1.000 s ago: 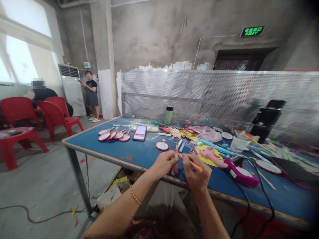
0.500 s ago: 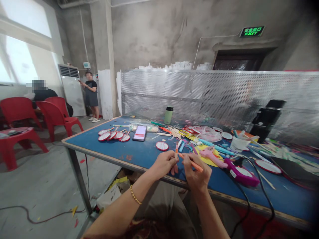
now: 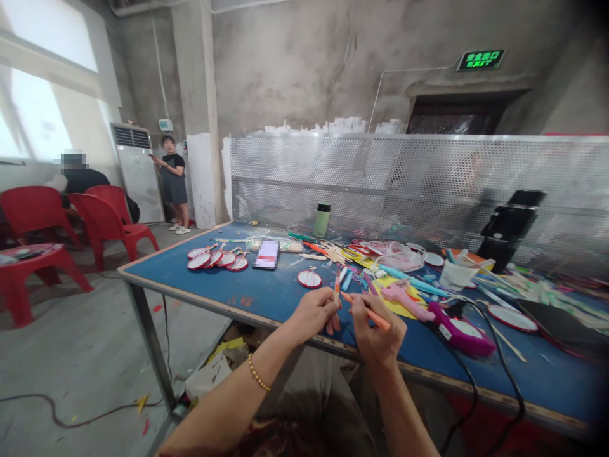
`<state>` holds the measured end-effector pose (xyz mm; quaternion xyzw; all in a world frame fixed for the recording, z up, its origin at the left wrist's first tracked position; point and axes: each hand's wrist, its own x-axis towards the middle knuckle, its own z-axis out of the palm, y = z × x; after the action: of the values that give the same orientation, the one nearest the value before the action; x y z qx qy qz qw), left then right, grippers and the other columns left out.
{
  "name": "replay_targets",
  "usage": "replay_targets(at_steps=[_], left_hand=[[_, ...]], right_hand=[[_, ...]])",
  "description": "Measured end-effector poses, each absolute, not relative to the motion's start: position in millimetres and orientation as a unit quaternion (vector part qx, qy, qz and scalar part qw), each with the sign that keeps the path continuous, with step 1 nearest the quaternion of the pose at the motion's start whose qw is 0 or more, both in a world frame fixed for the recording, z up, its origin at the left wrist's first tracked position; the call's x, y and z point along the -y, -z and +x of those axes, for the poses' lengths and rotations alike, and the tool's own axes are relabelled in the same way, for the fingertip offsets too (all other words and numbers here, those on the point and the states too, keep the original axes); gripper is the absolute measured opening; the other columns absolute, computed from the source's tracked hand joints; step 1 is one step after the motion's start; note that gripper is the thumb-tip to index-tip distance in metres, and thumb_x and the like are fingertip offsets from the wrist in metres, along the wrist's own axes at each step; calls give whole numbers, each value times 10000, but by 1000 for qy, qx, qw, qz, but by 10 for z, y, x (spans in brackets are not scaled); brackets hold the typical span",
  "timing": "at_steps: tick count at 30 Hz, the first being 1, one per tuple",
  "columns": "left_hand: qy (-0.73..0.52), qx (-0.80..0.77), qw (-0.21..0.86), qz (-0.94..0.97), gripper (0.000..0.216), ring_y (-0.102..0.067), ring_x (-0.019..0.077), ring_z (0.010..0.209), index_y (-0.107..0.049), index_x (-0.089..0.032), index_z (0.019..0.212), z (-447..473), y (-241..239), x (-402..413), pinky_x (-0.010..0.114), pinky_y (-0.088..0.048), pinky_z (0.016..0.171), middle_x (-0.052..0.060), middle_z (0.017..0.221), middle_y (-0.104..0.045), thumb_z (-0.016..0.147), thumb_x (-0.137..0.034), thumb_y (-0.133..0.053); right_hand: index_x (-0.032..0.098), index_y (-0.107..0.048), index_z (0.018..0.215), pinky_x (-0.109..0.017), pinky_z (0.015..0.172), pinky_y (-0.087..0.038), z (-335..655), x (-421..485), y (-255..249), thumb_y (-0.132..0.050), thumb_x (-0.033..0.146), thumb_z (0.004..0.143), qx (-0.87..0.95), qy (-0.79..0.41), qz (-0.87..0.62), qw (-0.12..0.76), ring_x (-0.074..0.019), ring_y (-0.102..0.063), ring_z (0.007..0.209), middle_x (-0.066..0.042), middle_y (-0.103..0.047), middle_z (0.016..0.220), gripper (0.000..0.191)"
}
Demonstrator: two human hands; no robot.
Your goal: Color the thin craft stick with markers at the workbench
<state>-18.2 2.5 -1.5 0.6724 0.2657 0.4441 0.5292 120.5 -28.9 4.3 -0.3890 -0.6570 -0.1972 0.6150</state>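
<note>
Orange stick (image 3: pixel 366 311): thin, straight, flat-looking craft stick, held slanted just above the near edge of the blue table (image 3: pixel 200 282). Right hand (image 3: pixel 375 333) is closed round its near end, thumb and fingers clamped on the shaft, with the far tip pointing left toward the left hand (image 3: pixel 311 314). Left-hand fingers are drawn together right at that tip; cannot tell whether they pinch the stick itself or some small part beside it. Handling judgement: light, stiff and narrow, so it is likely to snap if bent and to twist in a loose pinch. Best taken on the flat faces, close to the end being worked, with the other hand steadying the far end. Just beyond the hands, a pink glue gun (image 3: pixel 404 298) lies on a yellow sheet (image 3: pixel 397 308). A purple glue gun (image 3: pixel 459 333) sits to its right with a black cable (image 3: pixel 504 368) running off the table edge. Further out are a lone red-rimmed disc (image 3: pixel 309 279), a row of red-rimmed paddles (image 3: pixel 216 259) and a green flask (image 3: pixel 321 220). A perforated metal screen (image 3: pixel 404 184) stands behind, with red chairs (image 3: pixel 109 219) at far left.
</note>
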Motion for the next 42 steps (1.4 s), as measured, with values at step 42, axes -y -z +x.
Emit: replay_targets(at_steps=[42], left_hand=[[-441,-270,536,667,221,-507,91,395,-501,-184,786,-165,15,-30,189,-382,414,-34,521,-592,853,-390,-545]], right_hand=[[189,-682,759,-192,587,-489,1204,254,-38,-554,247,928,662,166,-387,620,-98,-635,566,9,-687,657,220]])
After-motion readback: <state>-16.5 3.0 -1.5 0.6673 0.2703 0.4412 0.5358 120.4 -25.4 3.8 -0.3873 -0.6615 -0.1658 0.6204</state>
